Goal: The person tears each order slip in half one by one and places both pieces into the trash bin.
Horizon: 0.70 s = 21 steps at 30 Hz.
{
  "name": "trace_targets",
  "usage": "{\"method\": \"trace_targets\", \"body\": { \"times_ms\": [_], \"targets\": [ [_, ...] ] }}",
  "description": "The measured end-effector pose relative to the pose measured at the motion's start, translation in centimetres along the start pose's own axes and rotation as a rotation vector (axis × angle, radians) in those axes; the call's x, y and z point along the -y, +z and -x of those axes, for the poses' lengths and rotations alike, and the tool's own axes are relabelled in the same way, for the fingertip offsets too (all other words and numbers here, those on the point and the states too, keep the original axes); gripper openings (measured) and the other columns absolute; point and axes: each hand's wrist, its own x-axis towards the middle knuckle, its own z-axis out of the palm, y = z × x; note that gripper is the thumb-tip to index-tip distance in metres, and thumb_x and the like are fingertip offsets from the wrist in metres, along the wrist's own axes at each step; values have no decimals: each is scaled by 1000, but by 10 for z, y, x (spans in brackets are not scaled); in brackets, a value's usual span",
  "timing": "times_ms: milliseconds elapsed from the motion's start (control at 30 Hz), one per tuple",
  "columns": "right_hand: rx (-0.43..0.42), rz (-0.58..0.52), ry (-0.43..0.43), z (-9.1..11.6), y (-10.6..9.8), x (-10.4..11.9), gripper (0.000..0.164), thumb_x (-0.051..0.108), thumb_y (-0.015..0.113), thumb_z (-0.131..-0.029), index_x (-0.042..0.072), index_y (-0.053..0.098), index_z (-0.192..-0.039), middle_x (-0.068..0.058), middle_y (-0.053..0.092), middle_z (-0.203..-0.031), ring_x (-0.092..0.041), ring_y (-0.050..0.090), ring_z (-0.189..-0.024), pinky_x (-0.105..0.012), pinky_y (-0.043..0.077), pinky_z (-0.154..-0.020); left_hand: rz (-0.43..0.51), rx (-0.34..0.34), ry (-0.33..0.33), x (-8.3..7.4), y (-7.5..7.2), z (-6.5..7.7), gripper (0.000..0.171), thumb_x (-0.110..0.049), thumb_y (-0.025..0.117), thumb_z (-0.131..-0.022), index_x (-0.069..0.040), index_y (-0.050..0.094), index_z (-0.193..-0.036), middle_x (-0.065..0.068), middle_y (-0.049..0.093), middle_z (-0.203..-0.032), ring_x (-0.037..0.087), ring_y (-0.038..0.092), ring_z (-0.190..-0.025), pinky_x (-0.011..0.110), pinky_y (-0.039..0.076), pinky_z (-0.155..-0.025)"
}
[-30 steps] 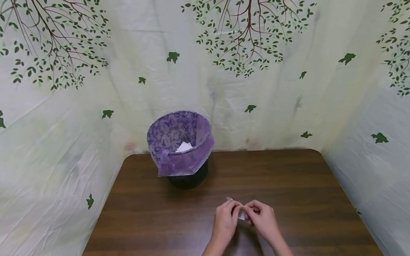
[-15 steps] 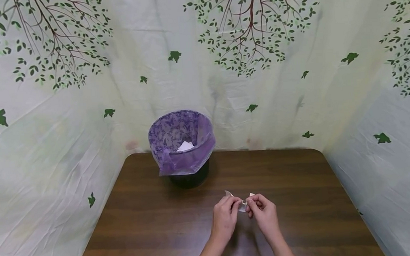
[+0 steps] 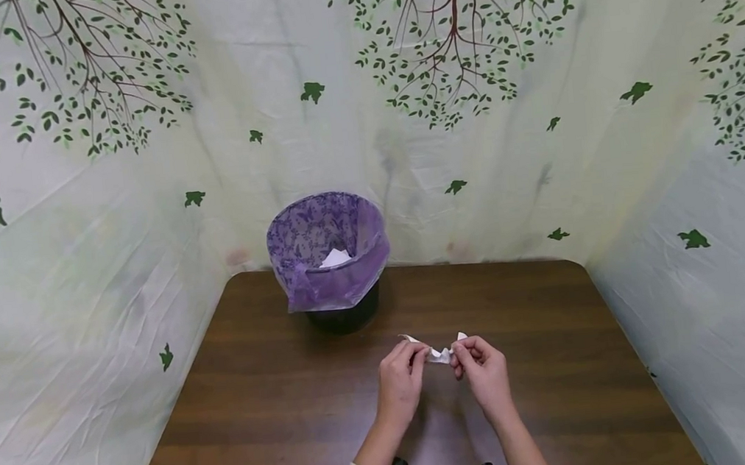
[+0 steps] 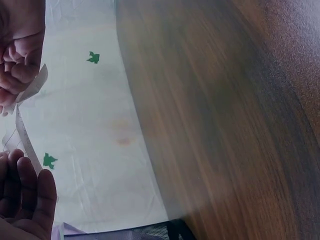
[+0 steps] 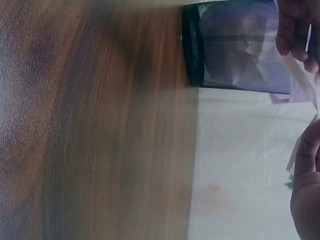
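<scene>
Between my two hands in the head view stretches a narrow, creased piece of white paper (image 3: pixel 439 357), held above the table. My left hand (image 3: pixel 398 379) pinches its left part between thumb and fingers, and a corner sticks up behind those fingers. My right hand (image 3: pixel 484 372) pinches the other end, with a small white tip showing over its fingers. In the left wrist view the paper strip (image 4: pixel 28 141) runs between the left hand (image 4: pixel 27 192) and the right hand (image 4: pixel 21 60). The right wrist view shows part of the strip (image 5: pixel 300 75), with the fingers covering the rest.
A black mesh waste bin (image 3: pixel 347 318) with a purple bag liner (image 3: pixel 344 290) stands at the table's back left. Crumpled white paper (image 3: pixel 335 258) lies inside it. Leaf-printed cloth (image 3: pixel 510 213) hangs behind and beside the brown wooden table (image 3: pixel 262 412).
Both hands have moved forward over the table and slightly apart, carrying the paper. More of the strip shows between them now. The bin stays in place.
</scene>
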Motion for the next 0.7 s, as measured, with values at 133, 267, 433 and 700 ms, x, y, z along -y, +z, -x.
{"method": "trace_targets", "body": {
  "times_ms": [133,267,433,700],
  "targets": [
    [-6,5,-9,-1,-1,0,15,5,67,-102,-10,68,-100,2,66,-69,-9,60,-56,-23,55,-57,2,11,-28,0,-2,-1,5,-6,79,-93,-10,77,-91,1,72,-83,8,65,-71,16,54,-67],
    [-18,4,-27,-1,-3,1,16,5,68,-102,-11,68,-99,2,67,-69,-9,60,-56,-23,55,-57,-2,15,-42,1,-3,-2,4,-7,79,-94,-9,77,-91,0,71,-81,8,64,-70,16,54,-66],
    [-27,2,-37,0,-6,4,17,5,68,-102,-12,66,-100,2,66,-69,-9,61,-56,-22,56,-57,-7,4,-57,2,-5,-2,5,-8,78,-94,-7,77,-90,1,71,-79,7,62,-67,16,52,-64],
    [-57,9,-5,0,-9,4,16,6,68,-102,-10,67,-100,1,66,-70,-10,61,-56,-23,57,-59,-12,-9,-79,6,-7,0,5,-7,79,-93,-7,76,-89,1,70,-77,7,61,-67,17,53,-63]
  ]
}}
